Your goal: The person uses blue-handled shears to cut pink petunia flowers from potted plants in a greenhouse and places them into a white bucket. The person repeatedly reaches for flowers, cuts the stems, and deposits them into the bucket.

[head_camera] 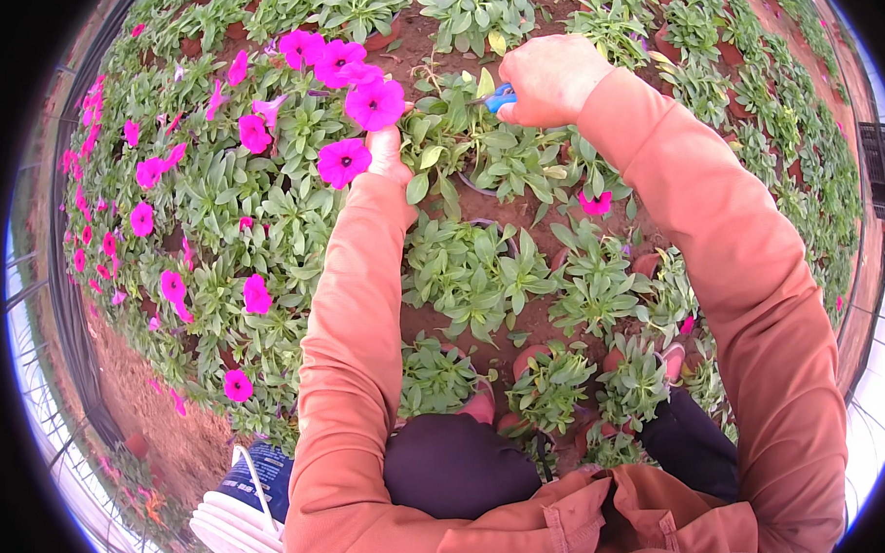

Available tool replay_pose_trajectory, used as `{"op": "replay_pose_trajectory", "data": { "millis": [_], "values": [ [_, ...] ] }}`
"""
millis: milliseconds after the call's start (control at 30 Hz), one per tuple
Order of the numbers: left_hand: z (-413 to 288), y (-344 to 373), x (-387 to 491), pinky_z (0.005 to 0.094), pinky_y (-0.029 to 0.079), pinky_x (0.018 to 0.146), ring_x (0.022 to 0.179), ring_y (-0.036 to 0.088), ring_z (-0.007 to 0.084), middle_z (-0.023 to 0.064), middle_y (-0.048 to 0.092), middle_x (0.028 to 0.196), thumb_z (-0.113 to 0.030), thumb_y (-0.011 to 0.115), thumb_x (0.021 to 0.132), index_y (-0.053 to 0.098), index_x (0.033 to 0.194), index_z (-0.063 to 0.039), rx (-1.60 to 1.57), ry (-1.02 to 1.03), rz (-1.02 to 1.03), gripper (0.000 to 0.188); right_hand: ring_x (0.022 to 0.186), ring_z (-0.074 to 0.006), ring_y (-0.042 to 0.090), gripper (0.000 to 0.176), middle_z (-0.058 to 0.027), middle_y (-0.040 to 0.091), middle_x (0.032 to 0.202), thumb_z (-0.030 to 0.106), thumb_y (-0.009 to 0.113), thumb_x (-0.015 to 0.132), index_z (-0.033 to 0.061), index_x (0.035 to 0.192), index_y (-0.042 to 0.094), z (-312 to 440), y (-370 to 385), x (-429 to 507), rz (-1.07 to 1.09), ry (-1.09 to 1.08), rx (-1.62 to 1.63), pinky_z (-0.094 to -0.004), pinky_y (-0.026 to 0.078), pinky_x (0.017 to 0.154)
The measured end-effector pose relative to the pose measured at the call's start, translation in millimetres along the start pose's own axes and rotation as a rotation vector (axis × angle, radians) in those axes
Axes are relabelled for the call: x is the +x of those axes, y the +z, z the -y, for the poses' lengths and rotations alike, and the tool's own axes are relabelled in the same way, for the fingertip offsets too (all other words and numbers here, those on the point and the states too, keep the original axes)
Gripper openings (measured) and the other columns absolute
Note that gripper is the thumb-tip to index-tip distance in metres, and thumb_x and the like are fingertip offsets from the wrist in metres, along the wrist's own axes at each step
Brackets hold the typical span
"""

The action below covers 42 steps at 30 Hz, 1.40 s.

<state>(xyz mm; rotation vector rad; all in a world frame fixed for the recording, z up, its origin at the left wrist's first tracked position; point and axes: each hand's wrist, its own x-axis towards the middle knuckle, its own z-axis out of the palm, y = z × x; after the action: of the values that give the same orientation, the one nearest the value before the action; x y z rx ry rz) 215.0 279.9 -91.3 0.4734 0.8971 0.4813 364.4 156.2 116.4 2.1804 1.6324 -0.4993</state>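
My left hand is in the foliage at upper centre, closed about a bunch of magenta petunias. The blooms hide most of its fingers, and where their stems end cannot be seen. To its right, my right hand grips blue-handled scissors. Their blades point left into the leaves of a potted petunia between my hands. Leaves partly cover the blade tips. Below my hands, a leafy potted plant without blooms stands on the soil.
Dense flowering petunias spread along the left. More potted plants stand in rows at right. A blue and white bucket with a handle sits at lower left. Pots crowd about my shoes. A black crate is at the far right.
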Motion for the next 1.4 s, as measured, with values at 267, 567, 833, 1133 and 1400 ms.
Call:
{"op": "replay_pose_trajectory", "data": {
  "millis": [267,567,833,1133,1400],
  "values": [
    [-29.0,22.8,19.1,0.0265,0.046,0.054,0.057,0.051,0.0108,0.0018,0.066,0.079,-0.027,0.071,0.077,0.065,0.096,-0.008,0.197,-0.245,0.373,0.027,0.089,-0.0276,0.066,0.033,-0.0104,0.069,0.091,0.037,0.059,0.08,0.0083,0.093,0.069,-8.4,7.1,-2.2,-0.015,0.01,-0.021,-0.0409,0.052,0.077],
    [-28.4,48.9,6.2,0.0378,0.055,0.074,0.082,0.066,0.0198,0.0059,0.068,0.094,-0.013,0.074,0.078,0.064,0.104,-0.006,0.309,-0.043,0.127,0.028,0.086,-0.0296,0.066,0.034,-0.0125,0.068,0.085,0.042,0.062,0.08,0.0104,0.091,0.068,-4.8,28.3,-0.8,-0.064,-0.013,0.084,-0.043,0.052,0.076],
    [-50.9,45.7,-107.1,0.0316,0.054,0.065,0.072,0.065,0.0163,0.0056,0.067,0.09,-0.006,0.072,0.08,0.062,0.106,-0.004,0.036,0.193,0.16,0.028,0.095,-0.0312,0.063,0.047,-0.015,0.067,0.101,0.044,0.059,0.083,0.0058,0.111,0.064,-34.3,26.7,-77.8,-0.301,0.064,0.594,-0.0416,0.048,0.085],
    [-40.7,-82.0,-341.8,0.0236,0.04,0.048,0.048,0.046,0.0094,0.0023,0.058,0.069,-0.015,0.059,0.091,0.061,0.096,-0.002,-0.138,0.16,0.257,0.015,0.068,-0.0081,0.049,0.044,-0.0005,0.057,0.083,0.035,0.064,0.088,0.0034,0.118,0.059,72.8,60.7,-179.6,-0.054,-0.485,1.286,-0.0252,0.043,0.062],
    [32.6,-167.9,-623.2,0.0219,0.042,0.048,0.044,0.045,0.0071,0.0046,0.061,0.074,-0.013,0.057,0.09,0.058,0.101,-0.001,-0.315,0.336,0.067,0.016,0.08,-0.0297,0.063,0.044,-0.0145,0.063,0.079,0.043,0.051,0.092,0.0015,0.104,0.06,223.8,22.2,-366.6,0.026,-0.888,0.811,-0.0393,0.048,0.071]
  ]
}}
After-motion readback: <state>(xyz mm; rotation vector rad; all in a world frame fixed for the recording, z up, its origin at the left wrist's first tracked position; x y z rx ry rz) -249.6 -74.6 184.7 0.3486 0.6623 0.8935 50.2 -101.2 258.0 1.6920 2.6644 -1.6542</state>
